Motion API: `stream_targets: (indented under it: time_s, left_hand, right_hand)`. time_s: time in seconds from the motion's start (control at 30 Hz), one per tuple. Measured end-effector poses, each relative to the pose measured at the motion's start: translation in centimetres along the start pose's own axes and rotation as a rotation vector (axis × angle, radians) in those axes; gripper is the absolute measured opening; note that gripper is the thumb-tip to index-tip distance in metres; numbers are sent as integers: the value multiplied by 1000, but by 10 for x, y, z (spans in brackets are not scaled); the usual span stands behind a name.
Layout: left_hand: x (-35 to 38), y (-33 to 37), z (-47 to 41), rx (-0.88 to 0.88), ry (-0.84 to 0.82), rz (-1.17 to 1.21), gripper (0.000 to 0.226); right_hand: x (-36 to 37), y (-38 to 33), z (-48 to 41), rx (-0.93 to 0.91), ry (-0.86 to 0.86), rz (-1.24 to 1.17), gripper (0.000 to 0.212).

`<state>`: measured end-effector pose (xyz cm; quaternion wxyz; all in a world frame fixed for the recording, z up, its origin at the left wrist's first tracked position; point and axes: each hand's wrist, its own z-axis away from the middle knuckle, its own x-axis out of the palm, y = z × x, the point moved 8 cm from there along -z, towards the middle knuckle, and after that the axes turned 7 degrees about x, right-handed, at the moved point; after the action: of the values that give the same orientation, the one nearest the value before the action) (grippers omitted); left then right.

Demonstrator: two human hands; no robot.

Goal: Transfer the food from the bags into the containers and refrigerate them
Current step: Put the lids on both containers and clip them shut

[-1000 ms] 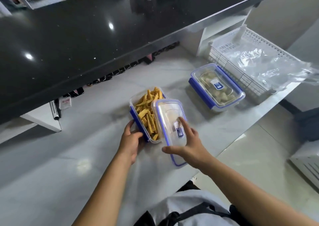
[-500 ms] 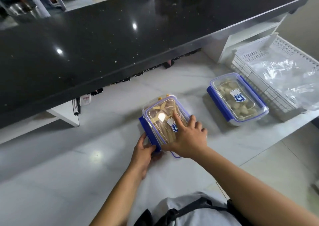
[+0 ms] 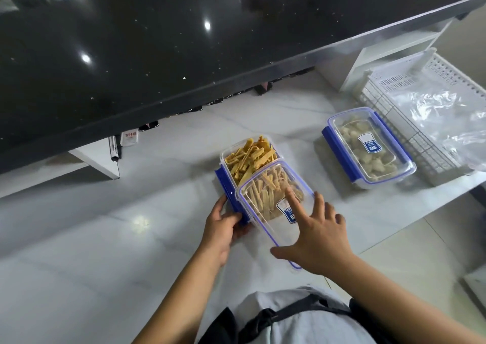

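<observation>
A clear container [image 3: 231, 157] with blue clips holds yellow strips of food [image 3: 249, 157] on the white counter. Its clear lid [image 3: 265, 212] lies askew over the near half and overhangs toward me. My right hand [image 3: 318, 241] rests flat on the lid with fingers spread. My left hand [image 3: 223, 228] grips the container's near left corner at the blue clip. A second container [image 3: 368, 146] of pale food pieces stands to the right with its lid on.
A white slotted basket [image 3: 410, 80] at the far right holds crumpled clear plastic bags [image 3: 441, 117]. A black countertop [image 3: 157, 54] overhangs the back of the white counter [image 3: 79, 238]. The counter's edge drops off at the right.
The lid, nearly over the whole container half a second ago, has slid back toward me and uncovers the far half. My left hand has stayed at the corner.
</observation>
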<state>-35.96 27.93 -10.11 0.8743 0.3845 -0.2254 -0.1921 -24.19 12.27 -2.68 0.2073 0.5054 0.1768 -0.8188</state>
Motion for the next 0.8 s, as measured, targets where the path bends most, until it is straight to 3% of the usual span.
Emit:
stream_targets:
  time_s: [0.43,0.8]
  left_hand:
    - [2,2,7,-7,-32,-31,47]
    - [4,-3,19,-28,-48,-24,52]
  right_hand:
    - [-17,6,9,38,69,-116,126]
    - [-30,9,-14,61,66,-9,119]
